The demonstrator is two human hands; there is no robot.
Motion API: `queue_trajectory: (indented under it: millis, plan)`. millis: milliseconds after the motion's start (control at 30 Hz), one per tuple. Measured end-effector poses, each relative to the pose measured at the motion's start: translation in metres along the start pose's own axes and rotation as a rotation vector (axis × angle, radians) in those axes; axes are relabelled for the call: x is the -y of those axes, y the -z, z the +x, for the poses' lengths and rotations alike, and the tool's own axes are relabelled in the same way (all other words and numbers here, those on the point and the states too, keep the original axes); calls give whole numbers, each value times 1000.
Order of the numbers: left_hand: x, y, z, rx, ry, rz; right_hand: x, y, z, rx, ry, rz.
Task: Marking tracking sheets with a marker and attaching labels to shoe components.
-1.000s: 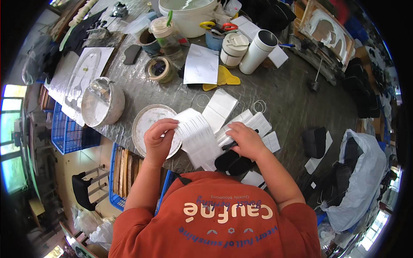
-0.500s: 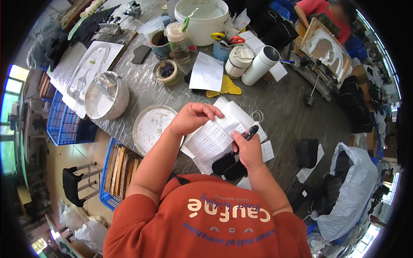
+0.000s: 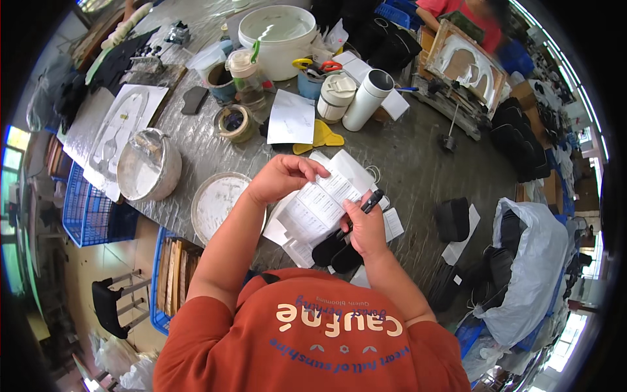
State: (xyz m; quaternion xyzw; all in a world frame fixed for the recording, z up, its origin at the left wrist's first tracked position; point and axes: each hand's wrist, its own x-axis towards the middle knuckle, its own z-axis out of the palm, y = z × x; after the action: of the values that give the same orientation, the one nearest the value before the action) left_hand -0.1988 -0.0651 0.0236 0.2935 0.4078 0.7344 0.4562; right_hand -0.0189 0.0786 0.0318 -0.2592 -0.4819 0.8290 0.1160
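A printed sheet of paper with rows of small boxes is held up in front of me. My left hand pinches its upper left edge between thumb and fingers. At the sheet's right side, my right hand is closed around a black pen, its thumb pressed near the paper's edge. Beneath lie more white papers and black shoe-insole-like pieces, partly covered by the sheet and my right hand. A small printed slip sits right beside my right hand.
A round, stained tray and a bucket of white paste stand at left. Jars, a white tumbler, a lidded cup and a large white tub are farther back. A co-worker is beside a framed screen.
The view has turned slightly, so the table's things sit farther left. Both hands keep their hold on the sheet and pen, with the sheet tilted a little differently.
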Motion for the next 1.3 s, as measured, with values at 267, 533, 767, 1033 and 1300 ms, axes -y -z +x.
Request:
queue_trajectory:
  millis: [267, 533, 767, 1033, 1300]
  plan:
    - [27, -43, -21, -139, 204, -377, 49, 11, 39, 136, 119, -388]
    - [30, -64, -15, -408, 146, -310, 78, 18, 54, 326, 60, -450]
    - [29, -54, -20, -482, 8, -493, 74, 33, 36, 271, 69, -225]
    - [24, -65, -16, -560, -9, -514, 80, 29, 35, 244, 121, -302]
    - [25, -64, -16, -543, -32, -533, 79, 27, 36, 196, 125, -361]
